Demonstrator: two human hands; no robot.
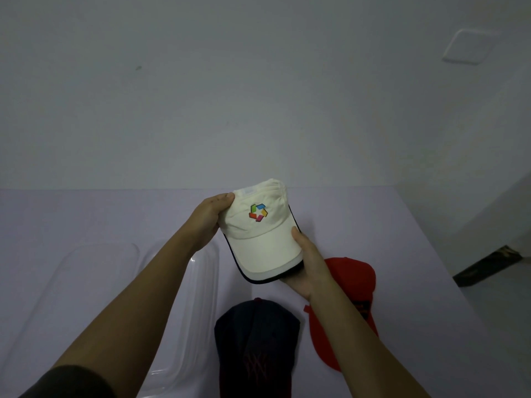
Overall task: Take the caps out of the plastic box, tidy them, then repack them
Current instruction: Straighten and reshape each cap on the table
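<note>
above the worktop (86,214), left hand (211,218) grips the soft crown and right hand (309,261) the stiffer brim of the light white cap (263,234) — both grips closed.

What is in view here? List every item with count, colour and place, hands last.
white cap: one, cream-white with a multicoloured logo and a dark-edged brim, held up above the table in both hands
dark cap: one, navy with a dark red emblem, lying on the table near the bottom centre
red cap: one, red, lying on the table right of the dark cap, partly behind the right forearm
plastic box: one, clear, on the table left of the caps, under the left forearm
lid: one, clear, apparently the box's, flat on the table left of the box
table: one, pale lilac
left hand: gripping the white cap's crown
right hand: gripping the brim
</note>
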